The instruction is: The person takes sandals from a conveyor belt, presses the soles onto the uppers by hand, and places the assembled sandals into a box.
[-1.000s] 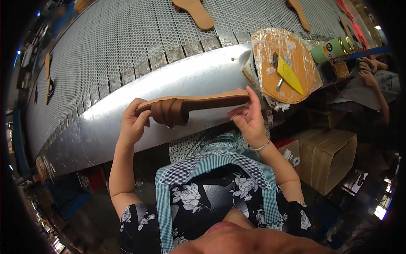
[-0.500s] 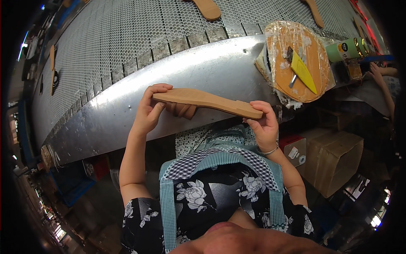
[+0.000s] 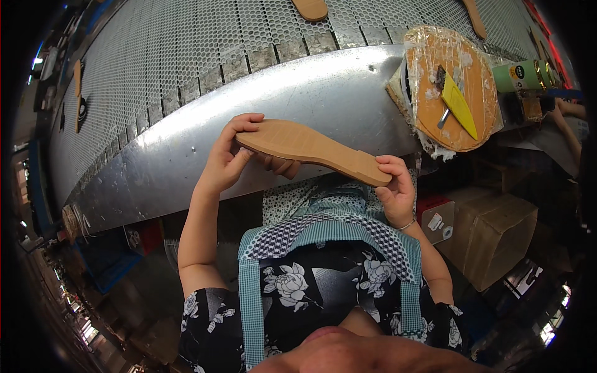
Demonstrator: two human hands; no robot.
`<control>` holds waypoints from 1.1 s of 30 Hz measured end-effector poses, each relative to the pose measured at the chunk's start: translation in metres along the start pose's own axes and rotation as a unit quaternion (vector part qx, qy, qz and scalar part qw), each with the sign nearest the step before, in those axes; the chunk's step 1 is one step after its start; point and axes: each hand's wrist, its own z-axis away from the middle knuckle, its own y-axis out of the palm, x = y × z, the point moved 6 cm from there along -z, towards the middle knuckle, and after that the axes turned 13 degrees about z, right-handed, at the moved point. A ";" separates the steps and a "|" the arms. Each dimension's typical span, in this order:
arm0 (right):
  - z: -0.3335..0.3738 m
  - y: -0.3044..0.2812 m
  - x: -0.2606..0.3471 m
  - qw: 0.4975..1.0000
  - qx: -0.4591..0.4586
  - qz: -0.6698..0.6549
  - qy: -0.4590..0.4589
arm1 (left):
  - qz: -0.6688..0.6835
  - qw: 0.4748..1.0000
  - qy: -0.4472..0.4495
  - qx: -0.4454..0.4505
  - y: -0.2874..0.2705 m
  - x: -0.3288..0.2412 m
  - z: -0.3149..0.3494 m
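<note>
A tan sandal (image 3: 305, 146) is held up in front of me with its flat sole turned toward my view; its brown straps hang on the far, lower side and are partly hidden. My left hand (image 3: 231, 152) is closed on the wide toe end, fingers over the top edge and thumb below. At the narrower heel end my right hand (image 3: 398, 189) grips between fingers and thumb. The sandal is over the near edge of a bare metal ledge (image 3: 273, 93).
Beyond the ledge runs a mesh conveyor belt (image 3: 186, 56) carrying more soles (image 3: 311, 9). To the right, a plastic-wrapped round pad (image 3: 426, 93) bears a yellow-handled tool (image 3: 459, 105), beside a green cylinder (image 3: 516, 76). Below right stands a cardboard box (image 3: 491, 236); another person's arm (image 3: 569, 124) shows far right.
The sandal has tilted so that more of its sole faces me. Both hands have shifted slightly right with it. The scene has slid a little to the right.
</note>
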 end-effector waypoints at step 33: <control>0.020 0.031 -0.033 0.789 0.232 -0.392 0.413 | 0.240 0.953 -0.084 -0.165 0.032 0.032 -0.085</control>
